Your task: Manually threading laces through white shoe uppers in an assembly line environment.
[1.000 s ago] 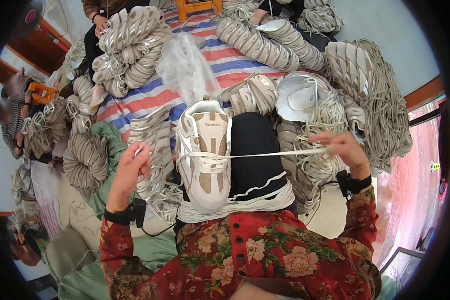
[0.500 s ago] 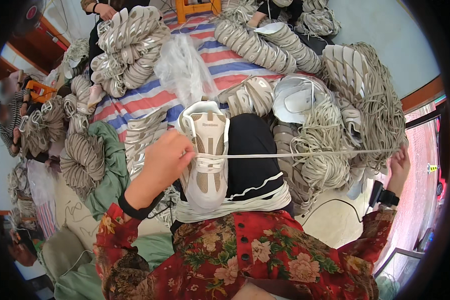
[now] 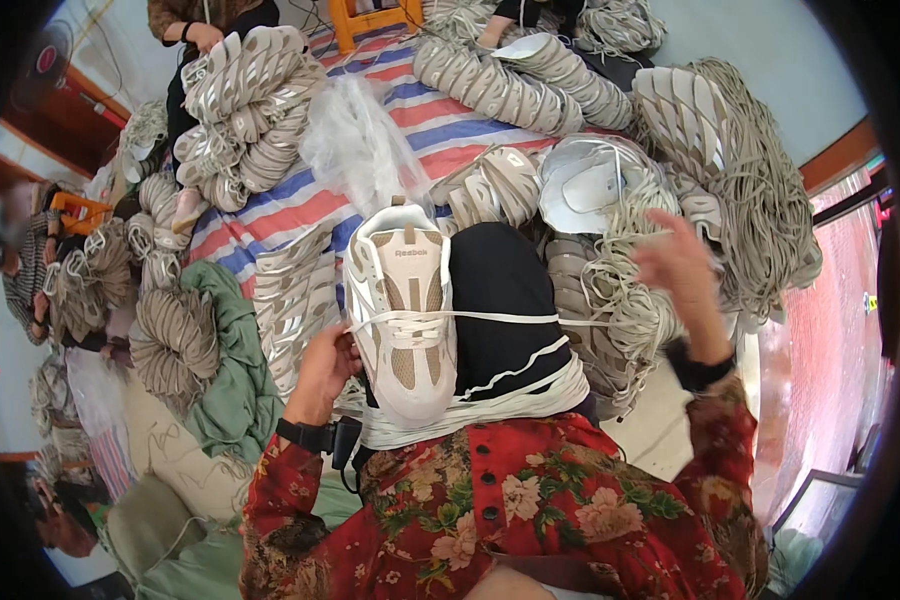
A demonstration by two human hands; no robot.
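A beige and white sneaker (image 3: 407, 375) rests on my lap, toe toward me, over black trousers (image 3: 505, 270). A pale shoelace (image 3: 505, 317) threads through its lowest eyelets and stretches out to both sides. At the shoe's left edge my left hand (image 3: 322, 372) is closed, pinching the lace's short left end. My right hand (image 3: 678, 268) is raised on the right, blurred, fingers apart, with no lace visible in it. The lace's right part lies across my thigh toward a heap of laces. A bundle of white laces (image 3: 530, 400) lies across my lap.
Strung stacks of shoe uppers (image 3: 500, 90) lie on a striped sheet (image 3: 320, 205), around a clear plastic bag (image 3: 360, 140). Hanks of laces (image 3: 760, 180) pile up at right. Green cloth (image 3: 230, 370) lies at left. Other people sit at the far side and far left.
My right hand has let go of the lace and moved in to the left and upward. My left hand has dropped from above the shoe to its left side. The taut lace has gone slack.
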